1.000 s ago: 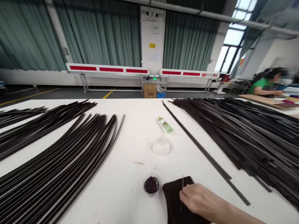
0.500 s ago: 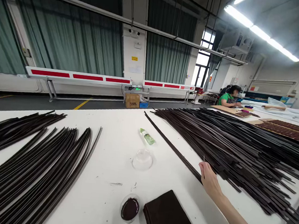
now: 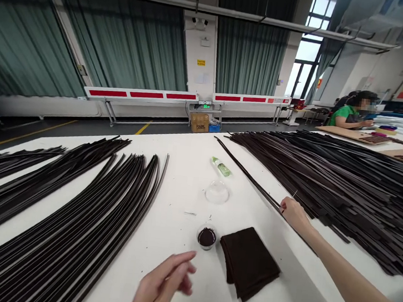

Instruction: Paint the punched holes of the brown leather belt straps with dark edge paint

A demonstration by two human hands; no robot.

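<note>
My left hand [image 3: 165, 283] hovers over the front of the table with its fingers loosely apart and nothing in them. Just beyond it stands a small clear cup of dark brown paste or dye [image 3: 207, 237]. A stack of folded dark brown cloth [image 3: 250, 260] lies beside the cup. My right hand [image 3: 295, 214] is closed, and a thin stick [image 3: 295, 193] pokes up from its fingers. Its fingertips meet a pair of long dark strips [image 3: 252, 178]; whether they also pinch the strips cannot be made out.
Bundles of dark strips cover the table's left [image 3: 110, 208] and right [image 3: 327, 177]. A clear dome-shaped lid [image 3: 217, 192] and a green-labelled bottle [image 3: 221, 166] lie mid-table. At the far right a person in green [image 3: 349, 115] sits at work.
My view has tilted down and swung left. My left hand has come into view at the front. The right hand stays closed by the strips, its fingertips now against them.
</note>
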